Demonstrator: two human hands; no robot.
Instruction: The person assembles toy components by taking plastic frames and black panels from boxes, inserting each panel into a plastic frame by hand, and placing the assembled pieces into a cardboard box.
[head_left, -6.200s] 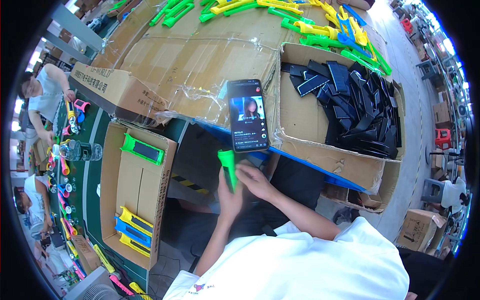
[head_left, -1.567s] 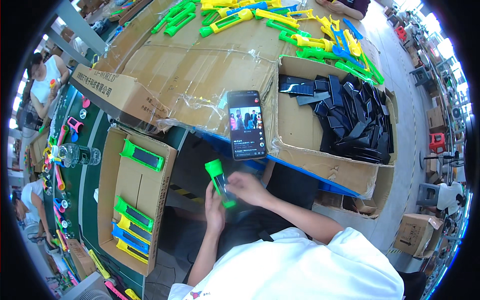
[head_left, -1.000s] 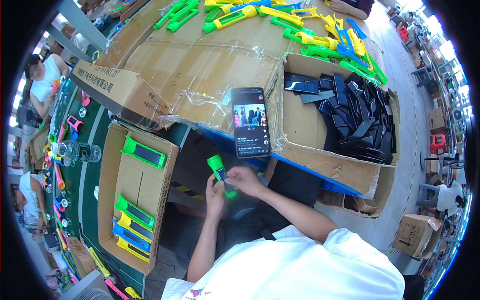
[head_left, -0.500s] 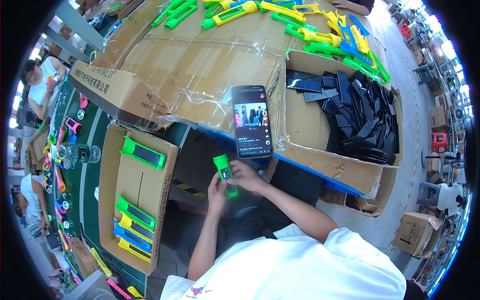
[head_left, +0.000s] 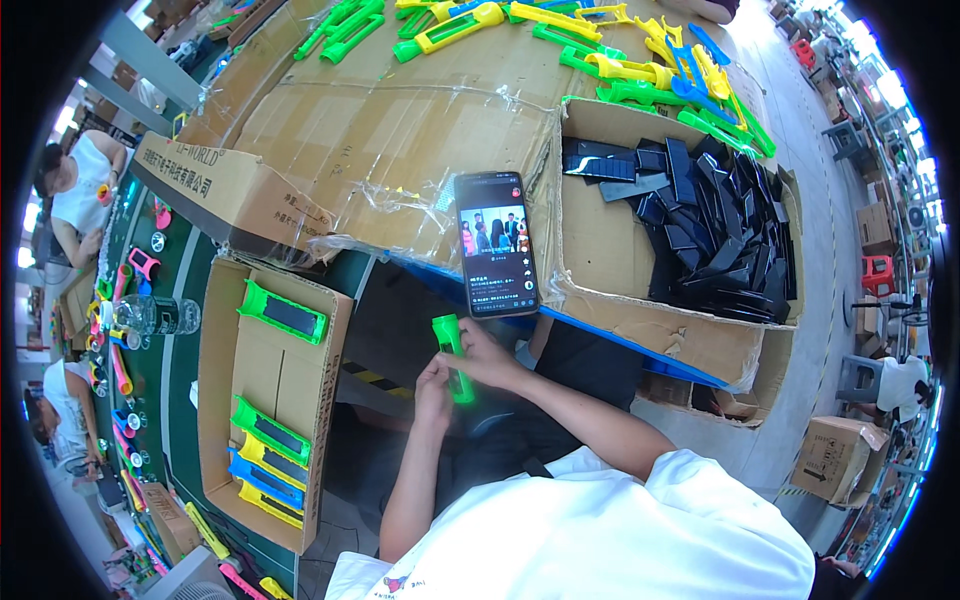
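In front of my body, a green plastic handle-shaped shell [head_left: 446, 330] with a long opening is held upright between both hands. My left hand [head_left: 433, 390] pinches its near side, with fingertips pressed at the middle of the opening. My right hand [head_left: 488, 357] grips it from the right, its fingers partly behind the shell. A dark strip shows inside the opening, mostly covered by fingers. Just beyond my hands lies a phone [head_left: 499, 245] with its screen lit. To the left, a shallow cardboard box [head_left: 262, 375] holds several green, yellow and blue shells fitted with dark panels.
At right, an open carton [head_left: 612, 235] contains a heap of black glossy panels [head_left: 715, 235]. Loose coloured shells [head_left: 640, 75] lie along the table's far edge. A clear bottle [head_left: 160, 315] stands on the green bench at left, where other people sit. Another person's arm shows at the top.
My left fingertips have shifted up along the shell and now cover more of its opening. My right hand stays around it. The whole view has shifted slightly.
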